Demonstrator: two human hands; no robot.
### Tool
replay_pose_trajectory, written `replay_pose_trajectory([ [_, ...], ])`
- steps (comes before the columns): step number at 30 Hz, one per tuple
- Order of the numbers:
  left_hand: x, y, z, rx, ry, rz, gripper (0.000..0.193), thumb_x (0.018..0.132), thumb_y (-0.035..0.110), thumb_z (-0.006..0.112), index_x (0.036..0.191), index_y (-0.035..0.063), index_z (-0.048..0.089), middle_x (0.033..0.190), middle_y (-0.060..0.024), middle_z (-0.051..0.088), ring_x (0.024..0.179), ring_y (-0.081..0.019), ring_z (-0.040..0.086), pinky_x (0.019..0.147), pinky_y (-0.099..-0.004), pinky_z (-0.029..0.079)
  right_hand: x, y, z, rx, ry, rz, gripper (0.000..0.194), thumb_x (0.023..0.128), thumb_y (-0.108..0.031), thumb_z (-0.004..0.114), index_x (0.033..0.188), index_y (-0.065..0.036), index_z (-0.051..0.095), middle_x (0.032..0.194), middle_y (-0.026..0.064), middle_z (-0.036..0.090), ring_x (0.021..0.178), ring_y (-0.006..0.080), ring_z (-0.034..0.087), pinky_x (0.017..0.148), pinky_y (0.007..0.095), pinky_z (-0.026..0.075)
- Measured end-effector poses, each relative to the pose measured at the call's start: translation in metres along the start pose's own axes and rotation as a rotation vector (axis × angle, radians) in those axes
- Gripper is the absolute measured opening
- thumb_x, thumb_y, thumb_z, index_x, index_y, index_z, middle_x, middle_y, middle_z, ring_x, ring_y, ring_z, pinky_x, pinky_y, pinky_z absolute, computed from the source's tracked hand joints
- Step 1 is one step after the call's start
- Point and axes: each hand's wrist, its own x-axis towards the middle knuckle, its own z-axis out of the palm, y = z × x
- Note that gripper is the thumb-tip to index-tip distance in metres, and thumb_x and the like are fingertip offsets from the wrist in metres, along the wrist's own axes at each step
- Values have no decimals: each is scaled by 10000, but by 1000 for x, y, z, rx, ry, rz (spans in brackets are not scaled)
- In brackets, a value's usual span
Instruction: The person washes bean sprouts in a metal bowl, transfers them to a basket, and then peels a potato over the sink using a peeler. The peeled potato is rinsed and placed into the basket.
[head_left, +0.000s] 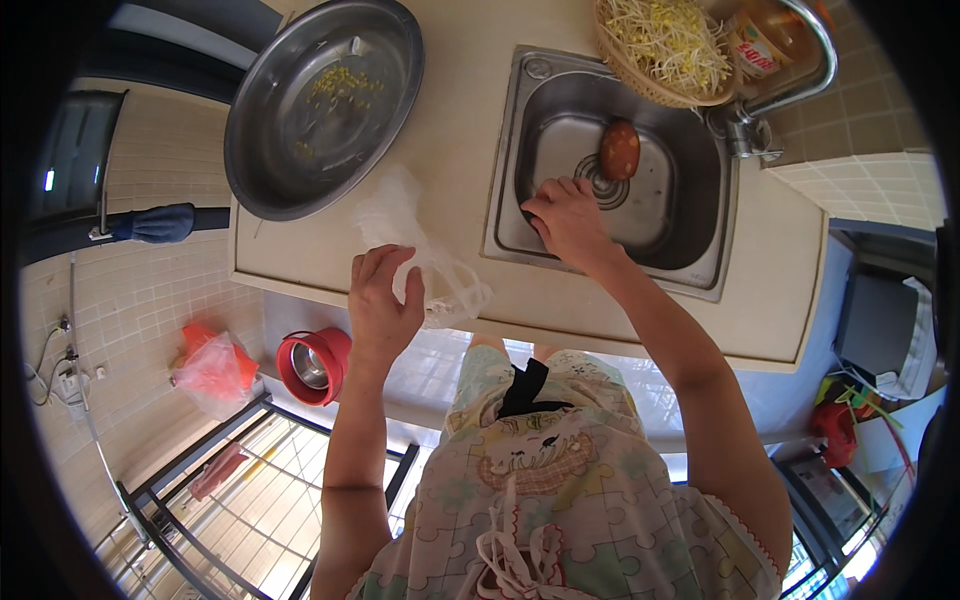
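My left hand (386, 300) is over the counter's front edge, thumb and fingers apart, beside a crumpled clear plastic bag (427, 255); no grip on the bag shows. Over the left part of the stainless steel sink (652, 225), my right hand (568, 217) hangs with curled fingers; whether something small is between them cannot be told. A reddish-brown oval vegetable or tuber (619, 150) lies in the sink by the drain. At the upper left, a large metal basin (285, 142) holds scattered yellow bits. A woven basket (660, 94) heaped with bean sprouts (667, 41) overlaps the sink's back edge.
A curved metal faucet (817, 75) rises at the sink's back right, near a plastic jar (761, 45) bearing writing. Below the counter at left stand a red bucket (341, 356) and hanging plastic bags (217, 371). The beige counter (765, 300) ends at a tiled wall.
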Motion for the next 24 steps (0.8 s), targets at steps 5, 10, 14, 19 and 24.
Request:
replay_pose_trajectory([
  [5,-3,5,-1,130,-15,-30,454,723,44,659,1163,44,543,1158,-154,528,901,-318,560,808,-403,475,1,1,-8,210,46,157,16,739,-120,679,734,-107,685,763,29,583,821,206,554,828,367,386],
  [10,4,11,-16,-165,-90,-206,616,697,-28,620,1288,46,464,1237,-150,461,818,-252,554,747,-335,492,-9,2,-53,738,-1,548,85,778,-129,688,815,-53,699,742,31,613,665,140,561,665,290,445],
  [14,12,27,-35,-284,-144,-209,679,682,-70,587,1335,47,440,1246,-142,449,805,-203,534,737,-292,489,-13,-3,-93,856,65,533,126,783,-124,704,835,-10,691,762,17,620,676,99,552,625,251,446],
  [19,24,48,-42,-594,-236,-213,712,699,-80,582,1377,51,408,1260,-108,443,917,-159,531,765,-279,488,-10,-29,-151,826,85,317,83,788,-61,703,845,-4,683,842,49,627,770,104,583,699,252,468],
  [24,28,63,-35,-1109,-383,-349,726,725,-105,579,1405,34,364,1295,-82,429,1011,-145,530,808,-262,478,-8,-76,-178,1452,-105,228,94,836,-14,655,925,19,650,951,70,624,893,129,600,830,276,473],
])
